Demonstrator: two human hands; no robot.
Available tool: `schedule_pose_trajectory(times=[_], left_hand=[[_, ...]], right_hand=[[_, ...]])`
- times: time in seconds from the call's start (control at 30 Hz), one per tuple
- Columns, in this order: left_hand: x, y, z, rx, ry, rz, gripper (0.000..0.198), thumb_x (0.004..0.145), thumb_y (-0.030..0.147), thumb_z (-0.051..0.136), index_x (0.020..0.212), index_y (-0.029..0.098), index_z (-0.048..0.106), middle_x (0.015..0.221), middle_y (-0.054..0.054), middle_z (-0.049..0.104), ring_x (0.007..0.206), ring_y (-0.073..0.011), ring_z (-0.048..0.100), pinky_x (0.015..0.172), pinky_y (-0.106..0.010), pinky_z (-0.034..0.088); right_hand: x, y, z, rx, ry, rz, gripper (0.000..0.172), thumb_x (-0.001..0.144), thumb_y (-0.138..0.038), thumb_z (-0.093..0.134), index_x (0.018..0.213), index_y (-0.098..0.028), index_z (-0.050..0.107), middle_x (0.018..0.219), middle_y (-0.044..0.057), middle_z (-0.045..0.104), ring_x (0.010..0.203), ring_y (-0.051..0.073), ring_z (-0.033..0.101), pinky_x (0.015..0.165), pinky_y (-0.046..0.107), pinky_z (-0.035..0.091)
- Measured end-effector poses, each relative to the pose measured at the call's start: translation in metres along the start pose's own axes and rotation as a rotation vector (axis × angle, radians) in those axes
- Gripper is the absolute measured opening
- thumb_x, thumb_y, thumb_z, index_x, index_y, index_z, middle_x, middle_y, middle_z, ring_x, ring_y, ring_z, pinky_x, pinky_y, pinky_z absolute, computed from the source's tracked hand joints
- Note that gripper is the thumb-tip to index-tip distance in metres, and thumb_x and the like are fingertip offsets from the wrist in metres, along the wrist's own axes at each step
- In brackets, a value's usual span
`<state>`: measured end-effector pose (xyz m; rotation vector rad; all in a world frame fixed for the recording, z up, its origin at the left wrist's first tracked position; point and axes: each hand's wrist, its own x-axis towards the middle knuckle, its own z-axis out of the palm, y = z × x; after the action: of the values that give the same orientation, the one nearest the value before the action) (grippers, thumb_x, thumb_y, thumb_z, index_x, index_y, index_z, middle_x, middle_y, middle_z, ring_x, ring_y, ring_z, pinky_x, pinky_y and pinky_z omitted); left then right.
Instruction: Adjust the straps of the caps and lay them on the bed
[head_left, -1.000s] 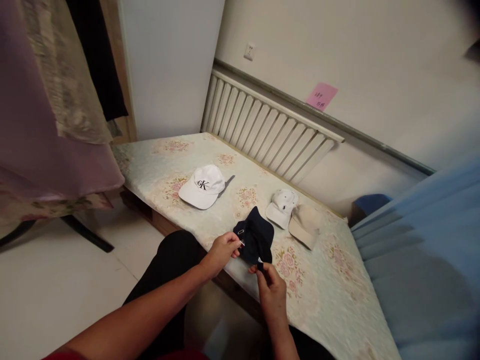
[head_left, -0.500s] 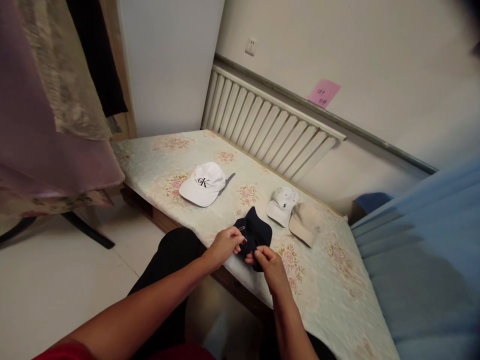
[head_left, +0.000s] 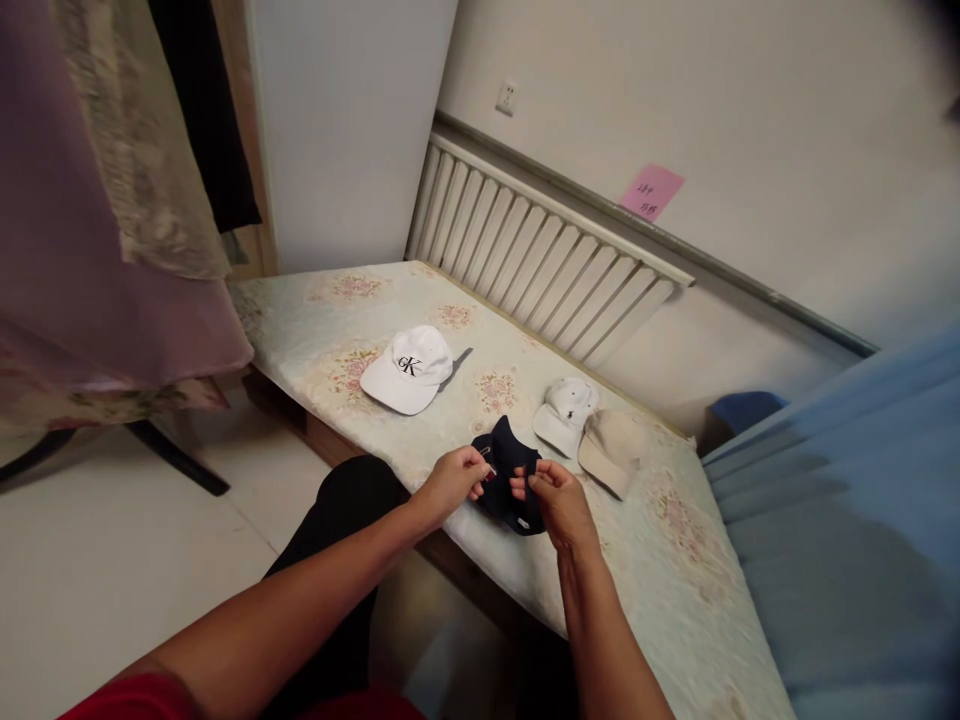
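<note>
At bed (head_left: 660,600), L fingers (head_left: 478,466) + R fingers (head_left: 551,470) pinch navy cap (head_left: 502,492), contact pts. seemingly hidden.

a person's bare forearms reach forward, the left forearm (head_left: 300,605) in a long, low diagonal, the right forearm (head_left: 615,625) rising more steeply. the left hand (head_left: 457,480) pinches with thumb and forefinger, its other fingers curled below, the wrist nearly straight. the right hand (head_left: 562,502) faces it, thumb pressed toward the forefinger, remaining fingers bent inward, back of the hand turned outward. the two hands are near each other, apart.
</note>
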<state>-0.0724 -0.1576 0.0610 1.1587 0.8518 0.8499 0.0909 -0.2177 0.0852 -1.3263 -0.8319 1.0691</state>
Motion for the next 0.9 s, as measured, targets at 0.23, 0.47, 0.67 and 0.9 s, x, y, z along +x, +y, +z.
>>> schedule_pose_trajectory(times=[0.23, 0.47, 0.67, 0.9], left_hand=[[-0.001, -0.004, -0.003, -0.08, -0.042, -0.021, 0.013, 0.074, 0.027, 0.054, 0.071, 0.015, 0.054, 0.052, 0.004, 0.051, 0.046, -0.0067, 0.048, 0.048, -0.019, 0.037], [0.0, -0.007, -0.002, -0.138, -0.077, -0.033, 0.018, 0.072, 0.032, 0.056, 0.072, 0.014, 0.054, 0.053, 0.004, 0.051, 0.046, -0.0067, 0.048, 0.05, -0.02, 0.039], [0.0, -0.01, -0.001, -0.133, -0.08, -0.029, 0.017, 0.073, 0.031, 0.055, 0.072, 0.014, 0.054, 0.053, 0.004, 0.052, 0.047, -0.0065, 0.048, 0.05, -0.02, 0.038], [0.0, -0.01, 0.0, -0.131, -0.073, -0.036, 0.015, 0.073, 0.029, 0.054, 0.072, 0.014, 0.053, 0.054, 0.004, 0.052, 0.046, -0.0064, 0.048, 0.049, -0.02, 0.038]], right_hand=[[-0.018, 0.008, 0.013, -0.279, -0.032, -0.038, 0.021, 0.071, -0.034, 0.062, 0.083, -0.016, 0.063, 0.055, -0.003, 0.06, 0.037, 0.006, 0.041, 0.037, 0.018, 0.028], [-0.025, 0.017, 0.019, -0.502, -0.003, -0.085, 0.021, 0.075, -0.038, 0.054, 0.069, -0.019, 0.061, 0.051, -0.004, 0.055, 0.04, 0.009, 0.043, 0.041, 0.021, 0.03], [-0.024, 0.024, 0.02, -0.517, -0.004, -0.106, 0.02, 0.077, -0.037, 0.053, 0.069, -0.02, 0.06, 0.051, -0.004, 0.055, 0.04, 0.009, 0.043, 0.041, 0.02, 0.031], [-0.023, 0.027, 0.021, -0.517, 0.0, -0.111, 0.02, 0.078, -0.037, 0.053, 0.07, -0.02, 0.06, 0.051, -0.004, 0.056, 0.04, 0.009, 0.044, 0.041, 0.02, 0.031]])
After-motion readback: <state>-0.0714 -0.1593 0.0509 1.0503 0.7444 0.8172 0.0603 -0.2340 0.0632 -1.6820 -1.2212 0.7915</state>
